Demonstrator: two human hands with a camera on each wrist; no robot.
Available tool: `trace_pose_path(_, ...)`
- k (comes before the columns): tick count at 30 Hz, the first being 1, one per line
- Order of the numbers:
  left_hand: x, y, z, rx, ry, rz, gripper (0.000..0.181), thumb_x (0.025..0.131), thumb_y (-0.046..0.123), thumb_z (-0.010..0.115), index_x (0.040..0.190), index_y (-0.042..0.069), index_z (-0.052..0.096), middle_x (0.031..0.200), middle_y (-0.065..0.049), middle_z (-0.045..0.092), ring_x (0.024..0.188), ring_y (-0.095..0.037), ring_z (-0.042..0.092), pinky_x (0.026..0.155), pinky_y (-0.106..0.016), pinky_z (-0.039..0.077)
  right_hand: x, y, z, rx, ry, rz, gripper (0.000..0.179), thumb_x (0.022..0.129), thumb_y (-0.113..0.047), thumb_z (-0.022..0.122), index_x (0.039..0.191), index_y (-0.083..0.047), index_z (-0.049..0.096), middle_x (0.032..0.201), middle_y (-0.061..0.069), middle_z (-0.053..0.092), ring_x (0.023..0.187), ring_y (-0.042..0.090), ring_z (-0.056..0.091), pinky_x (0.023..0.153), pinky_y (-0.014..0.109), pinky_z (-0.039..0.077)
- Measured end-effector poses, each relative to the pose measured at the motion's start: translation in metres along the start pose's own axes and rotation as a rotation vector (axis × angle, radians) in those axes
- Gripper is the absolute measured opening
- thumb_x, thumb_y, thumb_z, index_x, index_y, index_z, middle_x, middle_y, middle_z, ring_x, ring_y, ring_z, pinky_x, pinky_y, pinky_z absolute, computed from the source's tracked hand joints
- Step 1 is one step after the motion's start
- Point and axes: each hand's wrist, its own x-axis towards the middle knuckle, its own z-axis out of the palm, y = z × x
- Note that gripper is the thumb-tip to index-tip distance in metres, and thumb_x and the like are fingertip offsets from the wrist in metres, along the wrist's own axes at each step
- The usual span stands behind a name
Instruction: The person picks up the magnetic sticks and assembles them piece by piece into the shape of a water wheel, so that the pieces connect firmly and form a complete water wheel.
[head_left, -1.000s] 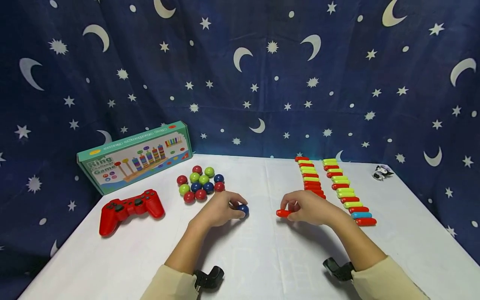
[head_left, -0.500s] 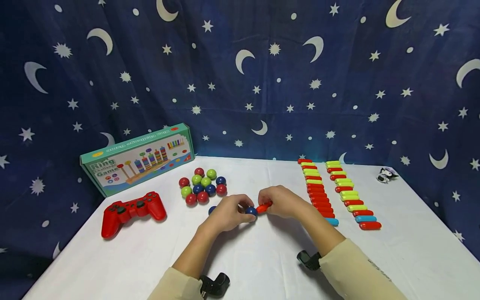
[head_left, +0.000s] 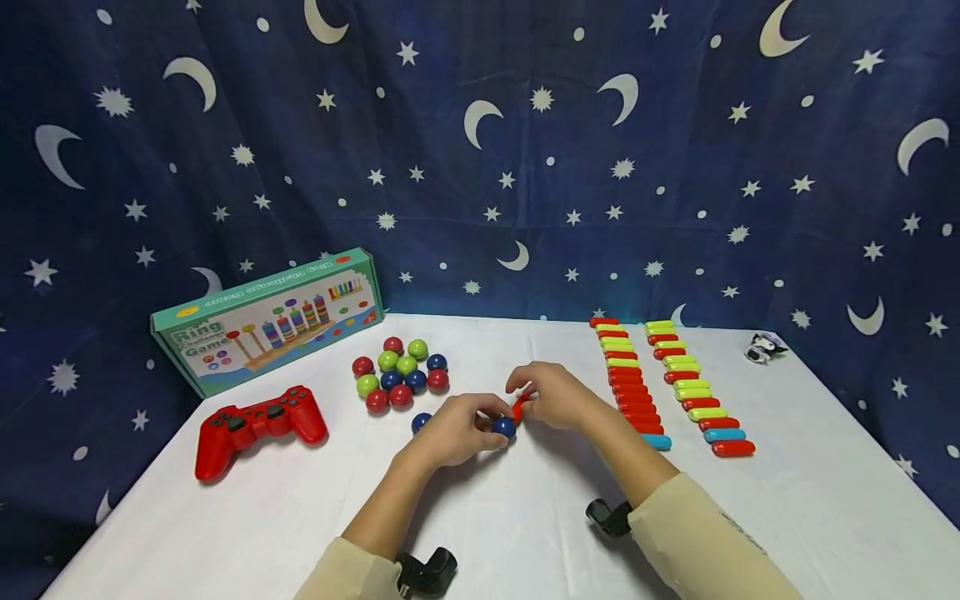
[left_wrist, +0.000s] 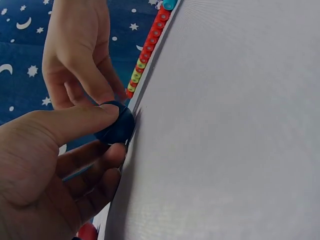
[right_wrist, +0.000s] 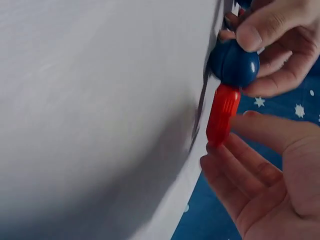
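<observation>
My left hand (head_left: 453, 429) pinches a glossy dark blue ball (head_left: 505, 428) between thumb and fingertips, low over the white cloth. From the right, my right hand (head_left: 558, 397) holds a short red rod (right_wrist: 223, 115) with its thumb and fingers. In the right wrist view the rod's end meets the side of the blue ball (right_wrist: 234, 64), and fine grooves run along the rod. The left wrist view shows my thumb over the ball (left_wrist: 117, 125), with the rod hidden. A second blue ball (head_left: 420, 422) lies just left of my left hand.
A cluster of red, green and blue balls (head_left: 401, 375) sits behind my left hand. Two columns of coloured rods (head_left: 630, 383) lie on the right. A red game controller (head_left: 258, 425), a Ring Challenge Game box (head_left: 277, 325) and a small figure (head_left: 765, 347) stand around.
My right hand has come left with the red rod up to the ball, and the rod has turned steeper. My left hand has shifted slightly right, showing the second blue ball.
</observation>
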Motion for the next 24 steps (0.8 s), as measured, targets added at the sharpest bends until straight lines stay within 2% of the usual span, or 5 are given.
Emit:
trace_pose_path(4,0.000,-0.001,0.002,-0.001,0.006,-0.001,0.025,0.085,0.012,0.083,0.109,0.014,0.074,0.100,-0.003,0.072,0.085,-0.014,0.063,0.079,-0.031,0.053,-0.015,0.013,-0.011,0.051,0.027,0.009,0.028,0.089,-0.003,0.071,0.117,-0.009,0.072,0.114,0.009,0.074,0.104,0.027,0.069,0.093,0.046,0.058)
trace_pose_path(8,0.001,-0.002,0.005,0.015,0.010,-0.018,0.025,0.086,0.017,0.084,0.107,0.018,0.071,0.096,-0.001,0.068,0.083,-0.014,0.059,0.075,-0.031,0.049,-0.036,0.026,-0.026,0.063,0.046,0.085,0.027,0.090,-0.007,0.074,0.117,-0.010,0.072,0.109,0.008,0.074,0.099,0.022,0.068,0.090,0.043,0.059)
trace_pose_path(15,0.000,-0.006,0.006,0.004,0.022,-0.020,0.025,0.087,0.021,0.083,0.108,0.022,0.069,0.096,0.001,0.066,0.084,-0.015,0.057,0.076,-0.031,0.048,-0.074,0.048,-0.056,0.004,0.011,0.137,0.026,0.089,-0.011,0.079,0.113,-0.010,0.072,0.102,0.004,0.073,0.091,0.018,0.064,0.079,0.032,0.057)
trace_pose_path(20,0.000,-0.007,0.008,0.004,0.004,-0.005,0.026,0.088,0.021,0.082,0.110,0.020,0.068,0.095,0.001,0.066,0.083,-0.014,0.057,0.075,-0.030,0.047,-0.098,0.062,-0.071,-0.046,-0.035,0.249,0.025,0.086,-0.010,0.081,0.109,-0.011,0.072,0.096,0.001,0.067,0.091,0.020,0.058,0.078,0.035,0.056)
trace_pose_path(24,-0.001,-0.008,0.008,0.004,0.004,-0.002,0.026,0.088,0.022,0.082,0.110,0.020,0.068,0.096,0.000,0.065,0.084,-0.015,0.056,0.075,-0.030,0.046,-0.106,0.069,-0.073,-0.064,-0.041,0.300,0.026,0.082,-0.010,0.084,0.105,-0.011,0.072,0.097,0.003,0.066,0.092,0.021,0.059,0.078,0.037,0.057)
